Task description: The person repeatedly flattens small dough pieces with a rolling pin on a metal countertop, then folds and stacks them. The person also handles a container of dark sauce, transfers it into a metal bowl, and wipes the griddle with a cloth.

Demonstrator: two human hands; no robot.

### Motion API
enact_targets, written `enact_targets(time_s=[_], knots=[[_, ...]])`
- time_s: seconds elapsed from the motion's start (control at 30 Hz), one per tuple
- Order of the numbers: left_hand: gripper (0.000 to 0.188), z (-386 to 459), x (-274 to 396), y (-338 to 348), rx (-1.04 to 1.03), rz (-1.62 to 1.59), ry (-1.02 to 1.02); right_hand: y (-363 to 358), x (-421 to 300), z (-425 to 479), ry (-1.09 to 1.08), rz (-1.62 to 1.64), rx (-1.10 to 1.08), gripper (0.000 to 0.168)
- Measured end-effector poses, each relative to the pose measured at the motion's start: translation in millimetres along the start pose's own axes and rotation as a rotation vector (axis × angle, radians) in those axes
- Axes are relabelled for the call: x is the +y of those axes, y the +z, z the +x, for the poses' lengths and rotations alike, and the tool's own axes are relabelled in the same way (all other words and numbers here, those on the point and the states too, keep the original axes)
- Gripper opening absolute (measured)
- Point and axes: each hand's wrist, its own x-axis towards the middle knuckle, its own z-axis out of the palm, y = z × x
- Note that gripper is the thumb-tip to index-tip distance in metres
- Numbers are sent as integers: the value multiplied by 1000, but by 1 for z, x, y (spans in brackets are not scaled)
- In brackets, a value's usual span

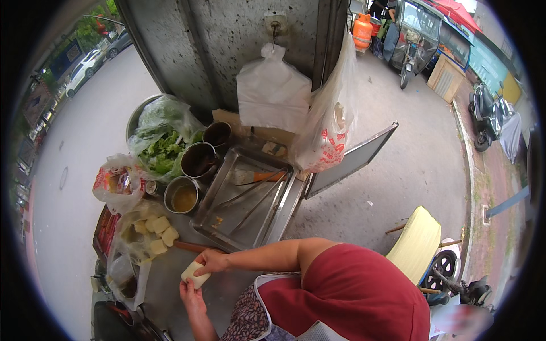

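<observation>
A pale, smooth piece of dough is held up between my two hands over the metal worktop. My right hand grips its upper side with thumb and fingers. From below, the fingertips of my left hand hold the lower edge. Several similar dough pieces lie close together on a clear plastic bag just beyond my hands. A brown wooden handle or rod lies between them and the steel tray, partly hidden by my right hand.
In the tray are tongs and a brush with an orange handle. Beside it stand a pot of yellowish liquid and two dark pots. Leafy greens fill a bag behind. Plastic bags hang from the metal panel.
</observation>
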Motion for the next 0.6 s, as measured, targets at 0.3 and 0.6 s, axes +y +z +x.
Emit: enact_targets(time_s=[0.3,0.6], knots=[[45,0,-1,5,97,-1,-66,13,-11,3,44,45,80,46],[47,12,4,1,59,109,-47,1,-3,16,129,-167,164,46]])
